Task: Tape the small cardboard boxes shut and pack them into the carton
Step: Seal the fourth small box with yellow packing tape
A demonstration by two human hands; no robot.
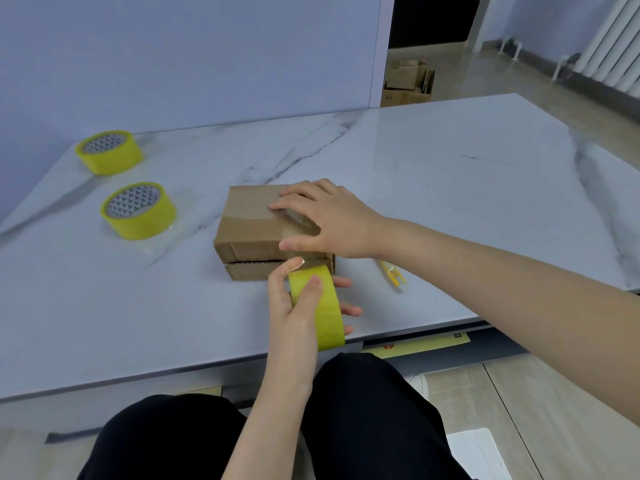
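**Taping under way; packing outstanding**

My left grip (294, 308) curls round the tape roll (329, 315) just in front of the small box (249, 220). My right grip (325, 220), fingers spread, presses tape onto its top. The front seam gapes, and I see no carton on the counter (450, 168).

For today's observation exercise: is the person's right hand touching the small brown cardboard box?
Touching. The head view shows the right hand lying on top of the small brown cardboard box, fingers pressing down on its taped lid.
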